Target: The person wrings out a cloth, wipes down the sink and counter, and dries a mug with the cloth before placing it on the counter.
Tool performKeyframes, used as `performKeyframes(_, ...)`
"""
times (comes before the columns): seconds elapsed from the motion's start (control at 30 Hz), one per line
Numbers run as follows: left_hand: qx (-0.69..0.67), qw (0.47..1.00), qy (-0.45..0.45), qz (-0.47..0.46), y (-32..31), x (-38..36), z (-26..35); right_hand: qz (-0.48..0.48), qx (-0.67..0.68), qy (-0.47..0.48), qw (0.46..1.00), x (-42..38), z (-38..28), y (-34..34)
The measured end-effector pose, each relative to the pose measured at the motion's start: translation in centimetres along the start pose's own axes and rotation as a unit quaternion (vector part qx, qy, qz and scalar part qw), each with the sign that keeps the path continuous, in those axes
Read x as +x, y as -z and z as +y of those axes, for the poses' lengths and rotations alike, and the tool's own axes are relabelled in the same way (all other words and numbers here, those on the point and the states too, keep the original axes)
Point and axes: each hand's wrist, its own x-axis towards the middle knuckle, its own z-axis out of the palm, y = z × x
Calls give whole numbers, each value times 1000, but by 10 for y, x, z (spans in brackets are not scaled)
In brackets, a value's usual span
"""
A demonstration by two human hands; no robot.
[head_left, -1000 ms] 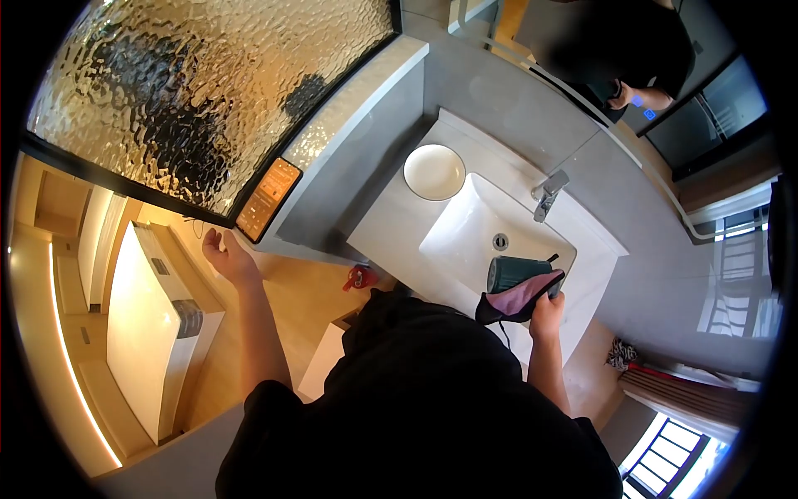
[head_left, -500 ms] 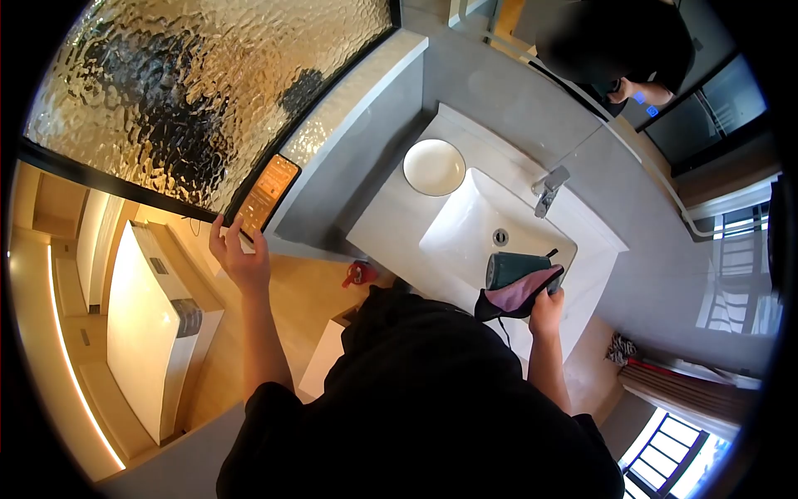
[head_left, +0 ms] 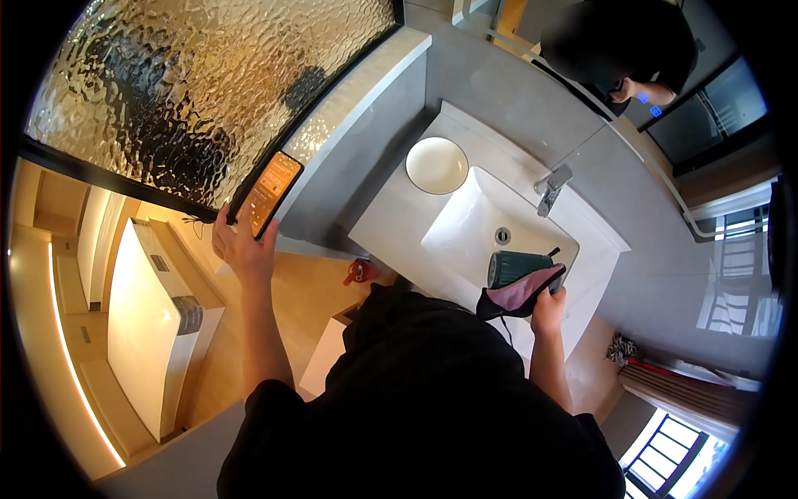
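My left hand is at the lower end of a phone with a lit orange screen, which lies at the end of the ledge beside the textured glass. Its fingers are apart, with fingertips over the phone's near end and the thumb along the right edge. Over the front of the basin, my right hand grips a black item with a pink inside and a thin dark cord hanging down. A dark green ribbed cylinder sits against its far side; I cannot tell what kind of thing it is.
A white sink with a chrome faucet lies ahead, and a round white bowl stands on its counter. Textured glass rises at the left. A red object is on the floor. A mirror hangs at the upper right.
My left hand has moved slightly up and farther over the near end of the phone. The phone and my right hand with its load have barely shifted.
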Motion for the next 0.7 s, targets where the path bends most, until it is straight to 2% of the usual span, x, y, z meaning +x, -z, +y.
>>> performKeyframes(0.53,-27,999,-19,31,-4,0,1,-17,12,8,1000,2,0,-3)
performKeyframes(0.7,-68,996,35,37,-6,0,2,-16,14,8,1000,3,6,-2)
